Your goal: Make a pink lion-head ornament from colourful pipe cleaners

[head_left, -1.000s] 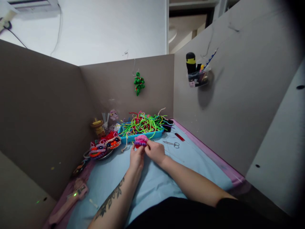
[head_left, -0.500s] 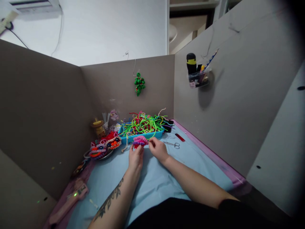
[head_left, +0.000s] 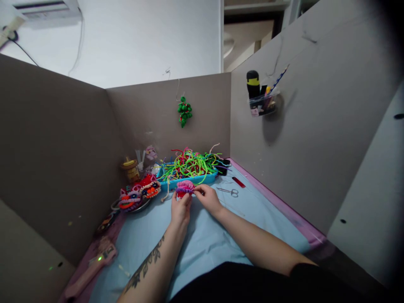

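Observation:
A small pipe-cleaner craft (head_left: 185, 186), pink on top with a purple band and red below, is held up over the blue cloth. My left hand (head_left: 181, 206) grips it from below, fingers and thumb closed round its lower part. At its right edge my right hand (head_left: 206, 197) is closed in a pinch, the fingertips touching the craft near the end of the purple band. Exactly what strand lies between those fingertips is too small to make out. Just behind the hands stands a blue tray (head_left: 189, 182) heaped with loose pipe cleaners (head_left: 192, 164), mostly green.
Small scissors (head_left: 233, 193) and a red strip (head_left: 238, 182) lie right of my hands. Finished-looking pipe-cleaner pieces (head_left: 130, 199) fill a dish on the left. A pink glue gun (head_left: 91, 269) with a green light rests front left. Grey panels (head_left: 202, 122) enclose the table.
My right hand has moved slightly left, and its fingertips now meet the craft's right edge. My left hand and the craft have stayed nearly still.

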Demonstrator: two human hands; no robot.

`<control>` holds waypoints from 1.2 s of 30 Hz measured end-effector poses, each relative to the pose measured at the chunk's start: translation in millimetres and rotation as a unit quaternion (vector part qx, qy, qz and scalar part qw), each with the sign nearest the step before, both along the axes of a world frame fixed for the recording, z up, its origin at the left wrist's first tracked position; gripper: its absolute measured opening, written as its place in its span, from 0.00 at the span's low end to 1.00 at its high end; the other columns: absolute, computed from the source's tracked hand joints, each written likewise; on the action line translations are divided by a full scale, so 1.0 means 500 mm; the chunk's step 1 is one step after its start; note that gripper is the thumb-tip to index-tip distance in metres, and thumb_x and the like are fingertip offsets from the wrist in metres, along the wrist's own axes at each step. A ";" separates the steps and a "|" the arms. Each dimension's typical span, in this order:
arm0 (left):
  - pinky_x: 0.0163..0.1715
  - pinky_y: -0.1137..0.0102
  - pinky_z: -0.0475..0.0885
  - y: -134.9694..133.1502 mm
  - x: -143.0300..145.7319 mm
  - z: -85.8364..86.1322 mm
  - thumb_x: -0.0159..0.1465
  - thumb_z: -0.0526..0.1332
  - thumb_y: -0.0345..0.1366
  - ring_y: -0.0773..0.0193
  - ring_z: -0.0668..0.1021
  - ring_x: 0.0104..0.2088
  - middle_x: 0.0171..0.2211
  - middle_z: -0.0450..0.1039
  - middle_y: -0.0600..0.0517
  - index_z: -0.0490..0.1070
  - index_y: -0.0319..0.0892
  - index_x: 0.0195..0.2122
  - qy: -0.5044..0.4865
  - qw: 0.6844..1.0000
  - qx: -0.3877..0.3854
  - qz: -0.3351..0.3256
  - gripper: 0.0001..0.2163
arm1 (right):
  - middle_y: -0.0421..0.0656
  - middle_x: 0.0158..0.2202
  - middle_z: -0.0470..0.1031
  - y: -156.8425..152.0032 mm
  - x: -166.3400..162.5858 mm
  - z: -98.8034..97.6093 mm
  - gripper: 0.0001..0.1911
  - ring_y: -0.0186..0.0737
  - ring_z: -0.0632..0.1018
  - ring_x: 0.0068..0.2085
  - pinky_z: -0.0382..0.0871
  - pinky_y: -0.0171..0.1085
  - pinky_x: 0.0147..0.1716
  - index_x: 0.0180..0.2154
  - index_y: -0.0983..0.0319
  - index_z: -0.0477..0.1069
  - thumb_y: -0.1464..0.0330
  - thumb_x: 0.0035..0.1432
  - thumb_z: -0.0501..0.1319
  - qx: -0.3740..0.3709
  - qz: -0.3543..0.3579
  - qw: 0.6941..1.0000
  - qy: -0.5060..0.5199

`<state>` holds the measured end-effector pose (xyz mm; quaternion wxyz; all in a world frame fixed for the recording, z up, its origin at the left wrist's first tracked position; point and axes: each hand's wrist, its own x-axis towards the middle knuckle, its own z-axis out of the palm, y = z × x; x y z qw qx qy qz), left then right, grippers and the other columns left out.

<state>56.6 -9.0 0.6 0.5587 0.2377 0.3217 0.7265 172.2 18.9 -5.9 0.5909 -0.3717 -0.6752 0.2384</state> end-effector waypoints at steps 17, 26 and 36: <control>0.37 0.71 0.72 0.000 0.003 -0.002 0.46 0.67 0.22 0.70 0.76 0.27 0.28 0.74 0.56 0.64 0.45 0.42 -0.001 1.000 0.019 0.004 0.24 | 0.38 0.22 0.73 0.018 -0.010 -0.016 0.04 0.35 0.73 0.25 0.66 0.34 0.28 0.27 0.62 0.72 0.69 0.44 0.62 -0.158 0.093 0.970 0.161; 0.35 0.72 0.71 0.003 0.004 -0.007 0.46 0.68 0.23 0.70 0.76 0.28 0.28 0.73 0.55 0.64 0.43 0.42 -0.005 0.999 0.036 0.006 0.23 | 0.37 0.19 0.73 0.015 -0.017 -0.015 0.06 0.34 0.72 0.22 0.65 0.34 0.26 0.25 0.62 0.73 0.69 0.39 0.64 -0.180 0.091 0.960 0.193; 0.35 0.72 0.73 0.009 -0.003 -0.005 0.50 0.65 0.19 0.70 0.77 0.28 0.29 0.74 0.54 0.64 0.43 0.42 -0.031 0.999 0.001 0.026 0.21 | 0.38 0.21 0.74 0.009 -0.012 -0.001 0.07 0.35 0.74 0.23 0.66 0.35 0.26 0.27 0.62 0.73 0.68 0.41 0.65 -0.189 0.117 0.952 0.210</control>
